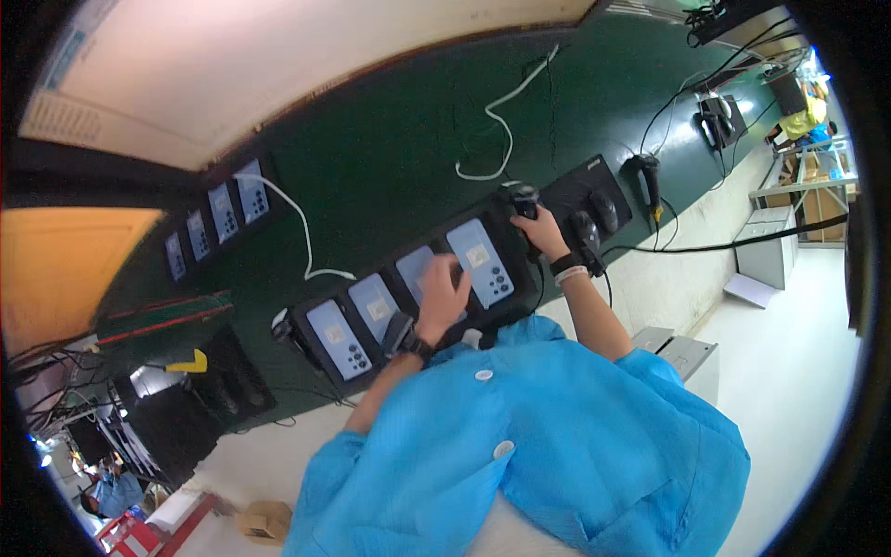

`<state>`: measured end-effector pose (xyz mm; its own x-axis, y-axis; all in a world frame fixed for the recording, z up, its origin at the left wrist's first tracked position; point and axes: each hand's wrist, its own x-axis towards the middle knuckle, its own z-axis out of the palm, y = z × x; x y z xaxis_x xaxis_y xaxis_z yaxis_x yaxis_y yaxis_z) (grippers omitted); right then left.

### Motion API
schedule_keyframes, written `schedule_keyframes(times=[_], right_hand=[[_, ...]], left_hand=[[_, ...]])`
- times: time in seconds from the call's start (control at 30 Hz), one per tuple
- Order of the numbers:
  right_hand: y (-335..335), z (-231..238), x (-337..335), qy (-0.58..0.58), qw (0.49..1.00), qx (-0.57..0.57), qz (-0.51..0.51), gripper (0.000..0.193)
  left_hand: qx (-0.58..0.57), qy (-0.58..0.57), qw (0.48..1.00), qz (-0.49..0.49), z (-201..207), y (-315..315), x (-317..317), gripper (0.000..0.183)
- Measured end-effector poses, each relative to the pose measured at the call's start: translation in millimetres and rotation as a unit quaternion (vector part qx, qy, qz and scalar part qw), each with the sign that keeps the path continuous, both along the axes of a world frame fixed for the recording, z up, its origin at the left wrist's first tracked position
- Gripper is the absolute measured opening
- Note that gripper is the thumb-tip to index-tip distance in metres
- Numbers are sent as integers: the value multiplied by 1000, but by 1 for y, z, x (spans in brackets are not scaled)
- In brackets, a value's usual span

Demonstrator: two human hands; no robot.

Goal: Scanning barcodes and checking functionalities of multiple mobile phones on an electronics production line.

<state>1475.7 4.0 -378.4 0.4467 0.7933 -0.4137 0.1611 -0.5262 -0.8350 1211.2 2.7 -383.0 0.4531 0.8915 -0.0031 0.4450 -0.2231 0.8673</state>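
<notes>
A black scanner (525,200), its shape like a handheld barcode reader, is gripped in my right hand (543,234) at the right end of a black tray (516,269). Several pale blue smartphones (479,262) lie back-up in that tray, each with a small light label and dark camera rings. Over one of the middle phones (414,264) is my left hand (443,297), covering part of it. Motion blurs its fingers, so their grip is unclear. A dark watch-like device (399,332) is strapped at my left wrist.
More phones (223,212) stand in a row at the far left. White cables (506,121) cross the green table (390,139). Right of the tray are a black mat with mice (603,212) and another scanner (649,178). A yellow object (190,361) lies left.
</notes>
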Motion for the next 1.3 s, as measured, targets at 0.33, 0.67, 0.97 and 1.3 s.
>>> schedule_keyframes(times=[0.33, 0.67, 0.97, 1.3], right_hand=[[59, -5, -62, -266, 952, 135, -72, 86], [66, 50, -47, 285, 932, 215, -67, 24], [8, 141, -33, 337, 913, 227, -40, 20], [-19, 118, -51, 228, 939, 238, 104, 23]], left_hand=[[-200, -190, 961, 31, -68, -30, 12, 41], [-177, -141, 973, 46, -29, 4, 62, 40], [-212, -202, 956, -13, 62, 23, 53, 45], [-165, -184, 969, -8, 67, 3, 57, 23]])
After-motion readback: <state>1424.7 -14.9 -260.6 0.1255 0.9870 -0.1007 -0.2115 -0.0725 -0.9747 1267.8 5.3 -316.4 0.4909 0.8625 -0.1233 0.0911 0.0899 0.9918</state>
